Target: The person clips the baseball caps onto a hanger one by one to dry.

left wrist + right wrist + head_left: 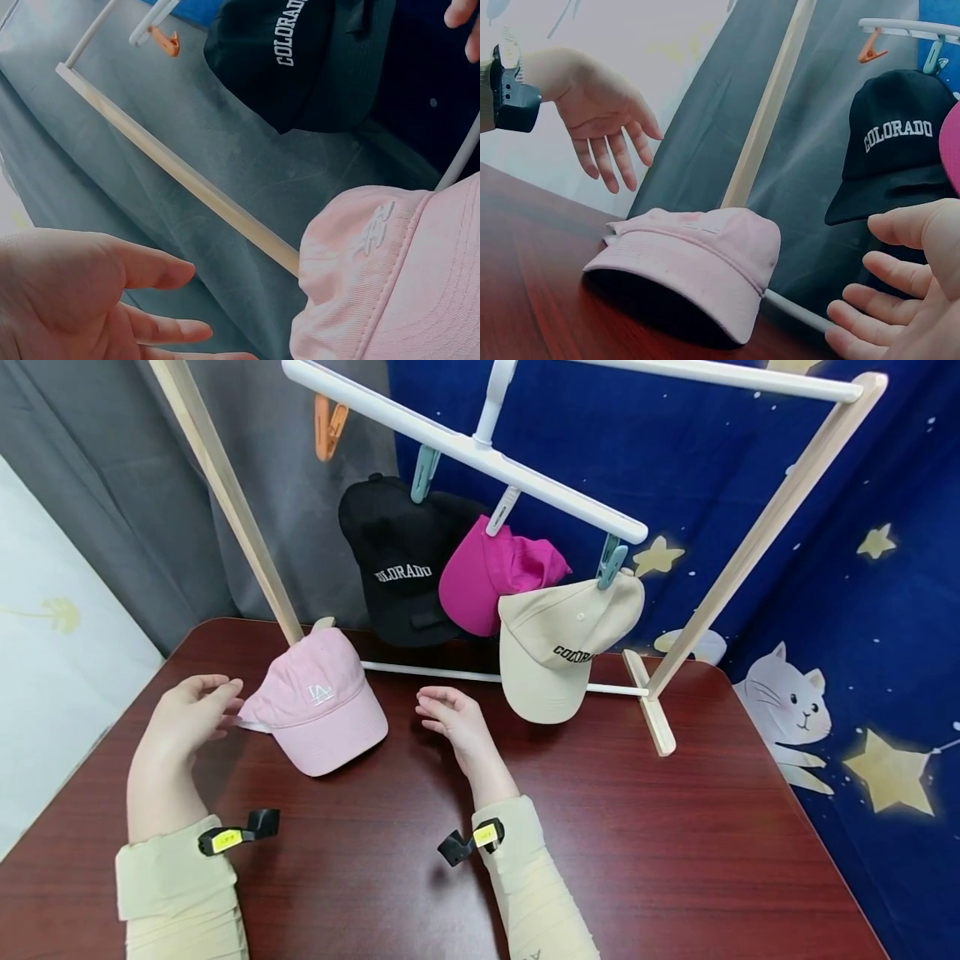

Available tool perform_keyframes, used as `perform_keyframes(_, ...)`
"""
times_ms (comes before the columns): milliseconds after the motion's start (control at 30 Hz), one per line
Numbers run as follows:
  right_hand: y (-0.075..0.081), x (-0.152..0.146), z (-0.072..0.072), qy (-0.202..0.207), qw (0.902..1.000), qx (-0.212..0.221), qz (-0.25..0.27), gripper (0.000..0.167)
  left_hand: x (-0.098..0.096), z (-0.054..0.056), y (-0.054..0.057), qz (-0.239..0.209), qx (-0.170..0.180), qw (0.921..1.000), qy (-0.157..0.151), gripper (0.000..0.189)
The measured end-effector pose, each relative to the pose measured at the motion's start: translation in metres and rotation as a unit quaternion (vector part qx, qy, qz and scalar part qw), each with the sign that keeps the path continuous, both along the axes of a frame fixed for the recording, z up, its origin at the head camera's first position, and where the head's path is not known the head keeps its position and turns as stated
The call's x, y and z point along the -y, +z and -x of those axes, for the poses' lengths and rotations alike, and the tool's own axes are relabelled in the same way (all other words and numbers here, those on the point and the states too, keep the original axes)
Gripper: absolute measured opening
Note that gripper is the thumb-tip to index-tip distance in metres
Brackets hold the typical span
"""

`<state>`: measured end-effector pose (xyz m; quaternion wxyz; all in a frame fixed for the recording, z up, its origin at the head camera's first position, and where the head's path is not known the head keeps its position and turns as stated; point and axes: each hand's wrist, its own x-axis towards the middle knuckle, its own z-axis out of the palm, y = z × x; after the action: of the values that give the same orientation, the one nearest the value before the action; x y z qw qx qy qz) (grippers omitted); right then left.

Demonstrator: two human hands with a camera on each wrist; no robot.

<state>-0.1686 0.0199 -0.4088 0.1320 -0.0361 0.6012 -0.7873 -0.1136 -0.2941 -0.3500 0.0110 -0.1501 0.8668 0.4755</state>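
A light pink cap [322,697] with a white LA mark rests on the dark red table, brim toward the front. My left hand [187,718] hovers just left of it; the right wrist view shows this hand above and apart from the cap, fingers loosely extended. To the right of the cap my right hand [457,722] hangs in the air with relaxed fingers, holding nothing. Behind, a black COLORADO cap [397,568], a magenta cap [480,581] and a beige cap [555,643] hang from clips on a white bar [555,493].
An orange clip [328,428] hangs at the bar's left end with no cap in it. Wooden posts [232,502] of the rack stand at both sides, joined by a low white rod [427,672]. Grey and blue star-patterned curtains [900,610] close off the back.
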Motion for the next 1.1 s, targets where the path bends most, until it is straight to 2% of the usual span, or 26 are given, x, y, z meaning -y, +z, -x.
perform_keyframes(233,-0.008,0.004,-0.002,0.028,0.9993,0.021,-0.015,0.04,0.001,0.003,-0.003,-0.004,0.009,0.9999,-0.006,0.071)
perform_keyframes(500,-0.013,0.006,-0.003,0.041,0.9983,0.036,-0.022,0.042,0.003,0.006,-0.009,0.0,0.013,0.9998,-0.016,0.072)
perform_keyframes(1100,-0.019,0.011,-0.006,0.09,0.9927,0.079,0.012,0.048,0.003,0.01,-0.016,0.013,0.036,0.9989,-0.027,0.071)
